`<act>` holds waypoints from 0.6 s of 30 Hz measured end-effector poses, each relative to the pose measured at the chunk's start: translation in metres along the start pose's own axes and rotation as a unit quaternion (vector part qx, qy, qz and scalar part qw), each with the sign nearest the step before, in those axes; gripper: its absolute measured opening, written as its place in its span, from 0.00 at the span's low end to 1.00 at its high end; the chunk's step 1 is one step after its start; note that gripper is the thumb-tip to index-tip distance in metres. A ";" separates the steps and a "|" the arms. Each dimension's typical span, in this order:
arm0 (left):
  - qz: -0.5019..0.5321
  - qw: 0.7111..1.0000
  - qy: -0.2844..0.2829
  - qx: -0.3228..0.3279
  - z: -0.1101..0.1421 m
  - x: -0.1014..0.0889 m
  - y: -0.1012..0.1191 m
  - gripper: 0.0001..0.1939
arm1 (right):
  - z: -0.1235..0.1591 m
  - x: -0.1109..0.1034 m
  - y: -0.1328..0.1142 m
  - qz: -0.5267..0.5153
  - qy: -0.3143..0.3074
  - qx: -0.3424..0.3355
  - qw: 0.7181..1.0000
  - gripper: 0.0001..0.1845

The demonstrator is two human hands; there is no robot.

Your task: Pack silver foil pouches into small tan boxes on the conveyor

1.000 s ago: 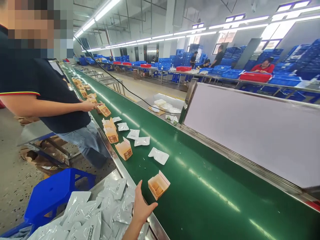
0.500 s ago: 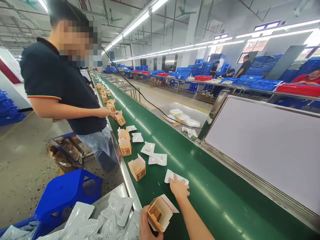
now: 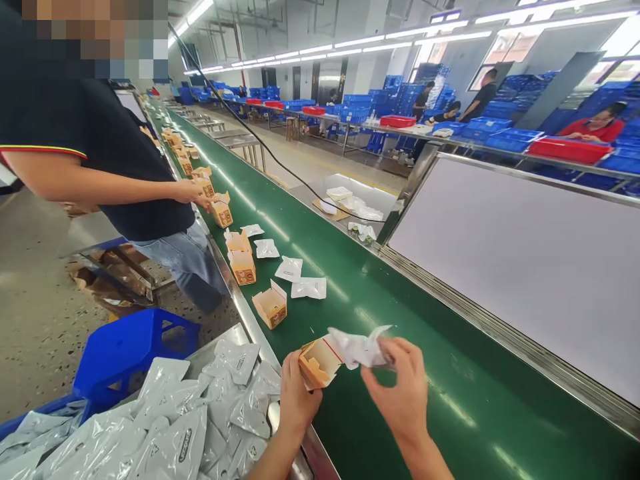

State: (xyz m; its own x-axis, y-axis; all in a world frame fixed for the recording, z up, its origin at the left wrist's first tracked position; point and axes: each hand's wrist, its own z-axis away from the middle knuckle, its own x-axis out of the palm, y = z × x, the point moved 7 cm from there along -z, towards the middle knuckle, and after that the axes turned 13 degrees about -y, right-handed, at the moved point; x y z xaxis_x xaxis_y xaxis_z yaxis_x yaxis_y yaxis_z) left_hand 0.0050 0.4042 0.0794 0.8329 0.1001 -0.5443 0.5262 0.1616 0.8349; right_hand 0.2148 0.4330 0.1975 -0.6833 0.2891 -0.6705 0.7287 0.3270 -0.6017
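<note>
Carton (image 3: 320, 363), small, orange-brown and open at the top, is clamped in our left hand (image 3: 297, 400), held low over the near side of a green conveyor belt (image 3: 450, 347). Our right hand (image 3: 405, 393), well apart from the left, pinches the right end of a shiny white pouch (image 3: 357, 348). The pouch's other end reaches the carton's raised flap (image 3: 333, 349); we cannot tell whether they touch. That flap stands between the pouch and the opening.

Beyond our hands, open cartons (image 3: 270, 305) stand in a line along the belt's left side, with four white pouches (image 3: 309, 288) lying beside them. Farther up, a co-worker's hand (image 3: 193, 192) is at another carton. At lower left, a heap of silvery-white pouches (image 3: 170, 420) covers much of a metal bench (image 3: 235, 337), next to a blue stool (image 3: 120, 347). Across the belt stands a broad, pale panel (image 3: 510, 267).

Half a second earlier, our right hand was on the pouch as it lay on the belt; now the pouch is raised and close to the carton. The left hand has kept its hold, and the carton's opening is turned differently.
</note>
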 end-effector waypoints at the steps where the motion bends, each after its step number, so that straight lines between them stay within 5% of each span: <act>1: -0.005 1.000 0.005 0.020 0.004 0.003 0.009 0.32 | 0.010 -0.004 -0.020 0.031 0.008 -0.079 0.996 0.14; 4: -0.019 0.997 0.023 0.065 0.017 0.009 0.027 0.31 | 0.039 0.010 -0.040 0.087 -0.042 -0.181 0.979 0.19; 7: -0.031 0.994 0.000 0.103 0.029 0.017 0.031 0.31 | 0.065 0.026 -0.033 0.076 -0.149 -0.183 0.969 0.24; 10: -0.014 0.993 -0.041 0.106 0.042 0.028 0.025 0.31 | 0.085 0.036 -0.024 -0.016 -0.325 -0.114 0.939 0.36; 13: 0.027 0.991 -0.093 0.090 0.058 0.042 0.021 0.34 | 0.098 0.039 -0.019 -0.143 -0.461 0.014 0.876 0.43; 15: 0.045 0.986 -0.136 0.083 0.069 0.053 0.024 0.35 | 0.099 0.037 -0.015 -0.194 -0.478 0.079 0.853 0.40; 18: 0.052 0.972 -0.217 0.075 0.083 0.068 0.035 0.36 | 0.100 0.030 0.001 -0.191 -0.442 0.097 0.871 0.26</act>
State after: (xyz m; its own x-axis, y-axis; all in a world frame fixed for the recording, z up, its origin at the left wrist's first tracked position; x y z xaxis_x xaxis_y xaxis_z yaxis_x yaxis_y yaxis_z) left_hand 0.0948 0.3350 0.0787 0.8598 -0.3210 -0.3970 0.4267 0.0248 0.9040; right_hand 0.1999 0.3521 0.1332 -0.6380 -0.6421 -0.4249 0.5084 0.0632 -0.8588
